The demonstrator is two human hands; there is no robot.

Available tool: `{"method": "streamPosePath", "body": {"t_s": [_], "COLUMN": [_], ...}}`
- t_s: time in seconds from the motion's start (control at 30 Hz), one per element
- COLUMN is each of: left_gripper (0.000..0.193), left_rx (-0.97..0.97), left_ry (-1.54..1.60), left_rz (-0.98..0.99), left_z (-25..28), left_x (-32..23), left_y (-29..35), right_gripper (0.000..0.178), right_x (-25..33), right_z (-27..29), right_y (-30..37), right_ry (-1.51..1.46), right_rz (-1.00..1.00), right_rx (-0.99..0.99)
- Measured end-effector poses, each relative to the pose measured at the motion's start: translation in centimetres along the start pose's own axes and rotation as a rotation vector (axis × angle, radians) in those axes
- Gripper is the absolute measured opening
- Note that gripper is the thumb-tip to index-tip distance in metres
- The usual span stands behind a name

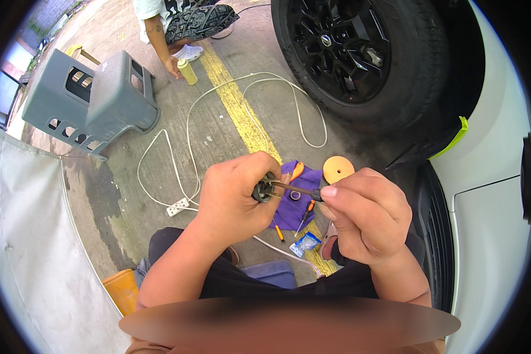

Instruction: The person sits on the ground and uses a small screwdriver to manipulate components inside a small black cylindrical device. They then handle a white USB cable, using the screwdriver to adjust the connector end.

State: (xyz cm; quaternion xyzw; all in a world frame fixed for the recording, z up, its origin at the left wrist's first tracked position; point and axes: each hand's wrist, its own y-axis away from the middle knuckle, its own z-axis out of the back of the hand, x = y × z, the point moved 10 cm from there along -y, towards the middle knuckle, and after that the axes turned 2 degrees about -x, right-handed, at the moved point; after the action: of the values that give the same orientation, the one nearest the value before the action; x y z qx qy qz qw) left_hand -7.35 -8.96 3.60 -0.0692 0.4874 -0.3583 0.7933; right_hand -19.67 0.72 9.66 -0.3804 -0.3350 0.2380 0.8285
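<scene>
- Left hand (237,197) is gripping a black part (262,190).
- To its right, right hand (369,218) is pinching a thin rod (293,188), apparently working the part.
- Next move probably is calling for steadiness.

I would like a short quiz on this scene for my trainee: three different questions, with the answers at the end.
1. True or false: the right hand holds a yellow bottle.
2. What does the left hand hold? A) a white cable; B) a dark round part; C) an orange screwdriver.
3. What colour is the cloth on the ground?

Key: 1. False, it holds a thin rod; 2. B; 3. Purple.
</scene>
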Motion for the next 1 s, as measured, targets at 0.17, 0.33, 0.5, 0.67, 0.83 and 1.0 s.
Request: {"method": "streamPosePath", "body": {"t_s": [0.17,0.33,0.5,0.67,0.83,1.0], "left_gripper": [0.024,0.021,0.020,0.019,0.020,0.021], "left_rx": [-0.030,0.019,0.031,0.036,0.036,0.018], "left_ry": [0.019,-0.020,0.016,-0.029,-0.035,-0.067], "left_rz": [0.006,0.053,0.029,0.089,0.096,0.053], "left_z": [0.5,0.7,0.3,0.2,0.7,0.7], "left_x": [-0.1,0.4,0.3,0.6,0.5,0.2], "left_y": [0.1,0.1,0.2,0.3,0.2,0.2], "right_gripper": [0.029,0.028,0.044,0.039,0.027,0.030], "right_x": [-1.4,-1.7,-0.3,-2.0,-0.8,-1.3], "right_z": [-0.4,-1.0,-1.2,-1.5,-1.3,-2.3], "right_y": [0.3,0.1,0.2,0.7,-0.3,0.4], "right_ry": [0.024,0.019,-0.012,0.093,-0.046,-0.007], "right_rz": [-0.193,-0.210,-0.016,-0.237,-0.024,-0.144], "right_rx": [0.080,0.081,0.122,0.138,0.042,0.247]}}
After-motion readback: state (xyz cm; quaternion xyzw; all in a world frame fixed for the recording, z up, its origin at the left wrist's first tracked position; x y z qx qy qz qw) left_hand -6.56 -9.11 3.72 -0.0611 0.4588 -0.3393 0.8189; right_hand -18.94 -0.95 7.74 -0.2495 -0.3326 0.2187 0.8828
